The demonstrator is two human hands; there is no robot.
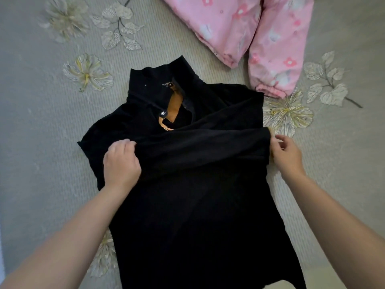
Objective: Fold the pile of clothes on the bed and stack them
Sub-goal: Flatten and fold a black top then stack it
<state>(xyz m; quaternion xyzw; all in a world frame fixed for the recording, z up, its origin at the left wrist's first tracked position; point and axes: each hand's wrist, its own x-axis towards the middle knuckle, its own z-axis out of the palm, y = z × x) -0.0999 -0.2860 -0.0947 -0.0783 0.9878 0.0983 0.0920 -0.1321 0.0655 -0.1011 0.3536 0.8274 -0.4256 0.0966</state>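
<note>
Grey bedding (31, 132) printed with pale flowers is filling the whole view, and a black jacket (193, 205) is lying spread on it, collar pointing away from the person and hem running toward the bottom edge. Its front is gaping a little at the neck, where an orange lining (175, 107) and a snap are showing. One sleeve (208, 142) is lying folded straight across the chest, and the person is working on it with both hands. The left hand (121, 161) is resting over the sleeve's near end on the jacket's left side, fingers curled down into the cloth and gripping it. The right hand (288, 155) is sitting at the jacket's right edge, its fingertips (278, 140) pinching the fold where the sleeve turns across. Judging from this, the jacket is only in the early part of its fold: sleeves are being tucked in, while the long body is not yet doubled up, so at least one more fold toward the collar looks needed. A pink jacket (250, 28) with a flower print is lying unfolded at the top right, well apart from the black one, its sleeves trailing toward it; that piece seems untouched. No finished stack is showing anywhere in view, so most of the task appears to remain.
</note>
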